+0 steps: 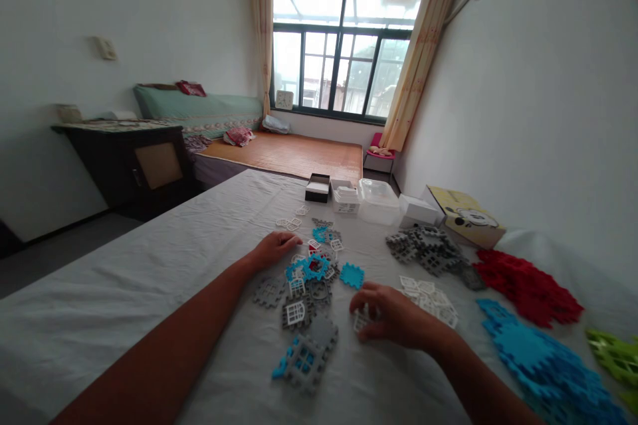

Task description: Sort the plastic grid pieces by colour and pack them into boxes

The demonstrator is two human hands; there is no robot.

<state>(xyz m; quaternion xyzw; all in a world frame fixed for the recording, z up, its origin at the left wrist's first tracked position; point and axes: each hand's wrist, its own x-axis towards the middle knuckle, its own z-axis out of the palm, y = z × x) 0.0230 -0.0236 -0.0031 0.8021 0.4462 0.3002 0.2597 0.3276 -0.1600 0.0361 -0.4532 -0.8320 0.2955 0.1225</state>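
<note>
My left hand (pixel 276 247) lies on the white sheet with its fingers curled down beside a scatter of grey, blue and white interlocking tiles (pixel 306 279). My right hand (pixel 391 315) is closed round a small white window piece (pixel 359 322) low on the sheet. A single blue tile (pixel 351 275) lies just ahead of the right hand. A joined grey and blue tile assembly (pixel 308 353) sits between my forearms.
Piles of tiles lie to the right: grey (pixel 428 249), white (pixel 429 295), red (pixel 528 287), blue (pixel 543 358), green (pixel 615 358). Small boxes and a clear container (pixel 377 200) stand at the sheet's far edge, with a cardboard box (pixel 466 216). A dark cabinet (pixel 132 163) stands to the left.
</note>
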